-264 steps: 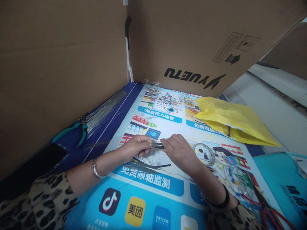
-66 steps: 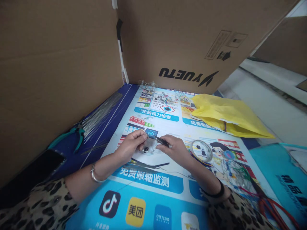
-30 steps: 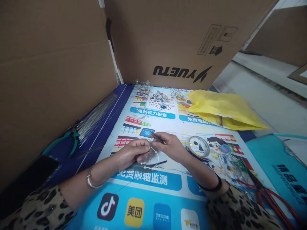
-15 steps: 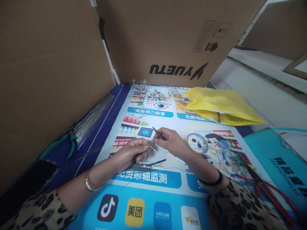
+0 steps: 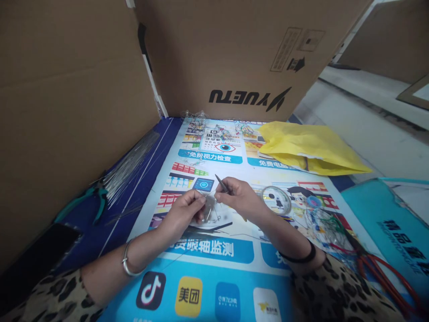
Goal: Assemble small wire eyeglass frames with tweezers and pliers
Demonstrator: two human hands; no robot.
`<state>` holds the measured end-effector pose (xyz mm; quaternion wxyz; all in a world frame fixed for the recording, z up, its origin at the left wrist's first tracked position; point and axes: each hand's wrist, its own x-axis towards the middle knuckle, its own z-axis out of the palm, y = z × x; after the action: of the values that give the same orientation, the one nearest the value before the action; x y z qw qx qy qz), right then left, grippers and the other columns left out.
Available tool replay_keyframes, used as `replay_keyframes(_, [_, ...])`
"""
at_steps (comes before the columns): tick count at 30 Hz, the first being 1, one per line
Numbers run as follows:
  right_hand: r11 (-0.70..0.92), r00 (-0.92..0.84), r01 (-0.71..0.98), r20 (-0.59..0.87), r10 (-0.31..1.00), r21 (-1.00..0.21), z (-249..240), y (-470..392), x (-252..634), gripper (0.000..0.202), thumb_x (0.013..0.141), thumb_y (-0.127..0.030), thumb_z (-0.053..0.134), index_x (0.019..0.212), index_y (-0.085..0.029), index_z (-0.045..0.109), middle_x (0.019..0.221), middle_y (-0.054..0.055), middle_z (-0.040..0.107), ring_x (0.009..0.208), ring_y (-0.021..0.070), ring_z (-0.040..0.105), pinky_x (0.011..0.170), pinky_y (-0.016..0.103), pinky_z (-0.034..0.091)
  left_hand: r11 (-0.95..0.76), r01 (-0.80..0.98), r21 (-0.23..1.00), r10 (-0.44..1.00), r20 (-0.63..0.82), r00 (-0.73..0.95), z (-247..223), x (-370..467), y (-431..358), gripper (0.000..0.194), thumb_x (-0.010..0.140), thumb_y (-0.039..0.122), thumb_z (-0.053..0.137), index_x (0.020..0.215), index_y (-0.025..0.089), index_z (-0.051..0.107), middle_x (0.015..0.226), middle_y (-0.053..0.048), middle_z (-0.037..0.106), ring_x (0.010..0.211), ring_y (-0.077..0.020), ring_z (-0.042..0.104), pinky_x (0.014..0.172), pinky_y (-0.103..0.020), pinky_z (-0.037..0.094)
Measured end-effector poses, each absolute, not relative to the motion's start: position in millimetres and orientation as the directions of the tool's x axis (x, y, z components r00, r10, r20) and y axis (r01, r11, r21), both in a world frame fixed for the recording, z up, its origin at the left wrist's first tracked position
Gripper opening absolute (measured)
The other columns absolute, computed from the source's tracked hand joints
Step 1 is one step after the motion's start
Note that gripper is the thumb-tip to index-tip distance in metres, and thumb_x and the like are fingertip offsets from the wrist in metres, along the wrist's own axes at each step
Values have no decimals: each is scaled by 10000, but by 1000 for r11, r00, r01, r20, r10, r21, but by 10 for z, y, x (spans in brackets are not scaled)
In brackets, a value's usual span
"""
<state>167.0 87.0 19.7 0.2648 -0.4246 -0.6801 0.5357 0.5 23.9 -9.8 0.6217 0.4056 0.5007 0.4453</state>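
Observation:
Between my hands hangs a thin wire loop with small clear beads. My left hand pinches its left side between thumb and forefinger. My right hand is closed round a dark pointed tool, whose tip points up and left; its thumb and fingertip are at the loop's upper right. Whether those fingertips also grip the wire is too small to tell. Below the loop, loose thin wires lie on the printed sheet.
Teal-handled pliers and a bundle of straight wires lie left. A round clear dish, tangled wires, red-handled scissors and a yellow bag are right. Cardboard walls stand behind.
My left hand has moved slightly up, and the beaded loop between my hands has turned. My right hand has shifted a little, still with the pointed tool in it.

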Motion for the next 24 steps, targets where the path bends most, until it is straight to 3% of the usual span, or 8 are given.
replay_keyframes(14, [216, -497, 372, 2, 868, -903, -17, 897, 1686, 82, 722, -246, 566, 735, -195, 502, 641, -49, 478, 607, 98, 430, 536, 212, 313, 294, -153, 944, 956, -287, 68, -53, 46, 218, 196, 829, 315, 514, 718, 171, 442, 535, 43, 528, 475, -77, 490, 491, -200, 391])
replay_keyframes(24, [135, -500, 271, -19, 866, -953, 66, 894, 1679, 92, 706, -234, 588, 721, -188, 510, 639, -52, 478, 596, 90, 426, 549, 215, 334, 236, -90, 968, 969, -228, 92, -57, 38, 227, 179, 841, 331, 496, 778, 167, 463, 632, 29, 511, 541, -78, 478, 522, -206, 410])
